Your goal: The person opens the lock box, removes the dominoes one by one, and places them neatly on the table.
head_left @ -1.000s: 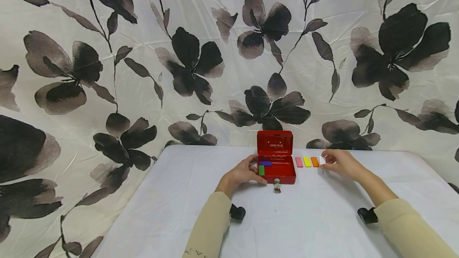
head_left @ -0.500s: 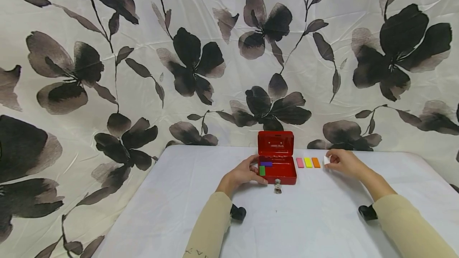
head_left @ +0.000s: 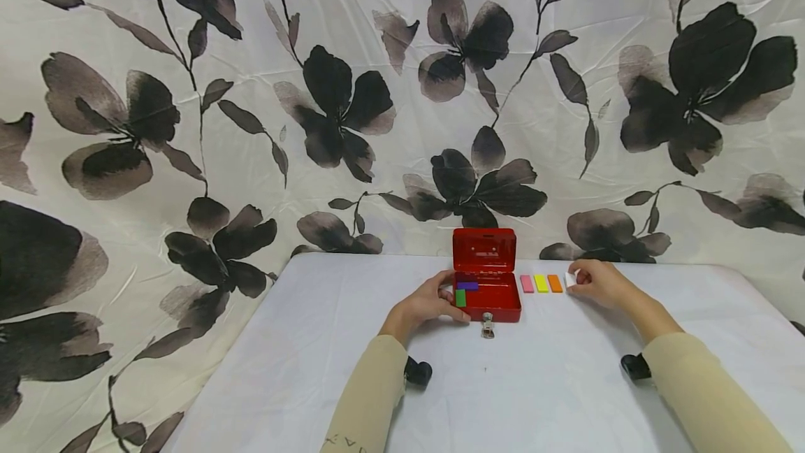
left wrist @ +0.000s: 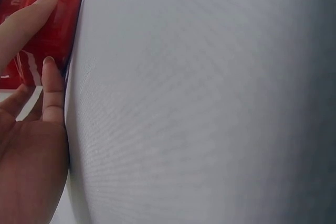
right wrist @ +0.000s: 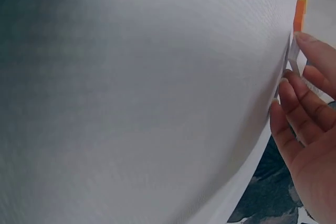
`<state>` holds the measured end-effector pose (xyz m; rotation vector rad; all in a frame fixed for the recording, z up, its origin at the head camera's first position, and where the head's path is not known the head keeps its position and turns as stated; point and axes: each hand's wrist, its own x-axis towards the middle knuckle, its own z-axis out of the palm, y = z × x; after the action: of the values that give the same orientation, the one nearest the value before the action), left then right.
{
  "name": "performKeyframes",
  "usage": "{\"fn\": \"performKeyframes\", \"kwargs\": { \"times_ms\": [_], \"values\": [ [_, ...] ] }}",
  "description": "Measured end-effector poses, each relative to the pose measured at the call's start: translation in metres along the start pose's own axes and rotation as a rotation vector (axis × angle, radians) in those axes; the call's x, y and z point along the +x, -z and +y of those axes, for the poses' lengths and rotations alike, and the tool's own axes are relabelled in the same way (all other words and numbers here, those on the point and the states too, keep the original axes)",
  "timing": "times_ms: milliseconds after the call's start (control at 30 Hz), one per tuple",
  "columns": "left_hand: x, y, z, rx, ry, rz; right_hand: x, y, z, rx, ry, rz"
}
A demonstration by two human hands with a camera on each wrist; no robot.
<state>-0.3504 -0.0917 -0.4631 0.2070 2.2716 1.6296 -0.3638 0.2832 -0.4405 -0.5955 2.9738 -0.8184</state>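
A small red metal cash box (head_left: 503,297) stands on the table with its lid (head_left: 483,250) raised. My left hand (head_left: 425,303) grips its left side, and in the left wrist view the thumb (left wrist: 31,22) lies along the red wall of the box. Inside, at the left, are a purple block (head_left: 467,286) and a green block (head_left: 461,298). With thumb and fingers, my right hand (head_left: 604,284) pinches a small white block (head_left: 569,279), partly hidden by the fingertips. Just left of it lie an orange block (head_left: 555,284), a yellow block (head_left: 541,284) and a pink block (head_left: 526,284) in a row.
A metal latch (head_left: 487,327) hangs at the front of the box. White cloth covers the table (head_left: 503,397). Close behind the table's back edge hangs a floral curtain (head_left: 402,131).
My right hand has shifted the white block slightly to the right, away from the orange block, then a little back left. My left hand stays on the box.
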Motion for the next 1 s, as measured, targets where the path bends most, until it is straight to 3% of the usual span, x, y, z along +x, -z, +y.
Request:
{"fn": "performKeyframes", "kwargs": {
  "times_ms": [667,1000],
  "values": [
    [-0.0016,-0.0005,0.0008,0.017,0.003,0.003,0.0039,0.0001,0.0008,-0.008,0.005,-0.043],
    [-0.0036,-0.0018,0.0022,0.022,0.006,0.005,0.0018,0.0012,0.0,0.027,-0.037,-0.066]
  ]
}}
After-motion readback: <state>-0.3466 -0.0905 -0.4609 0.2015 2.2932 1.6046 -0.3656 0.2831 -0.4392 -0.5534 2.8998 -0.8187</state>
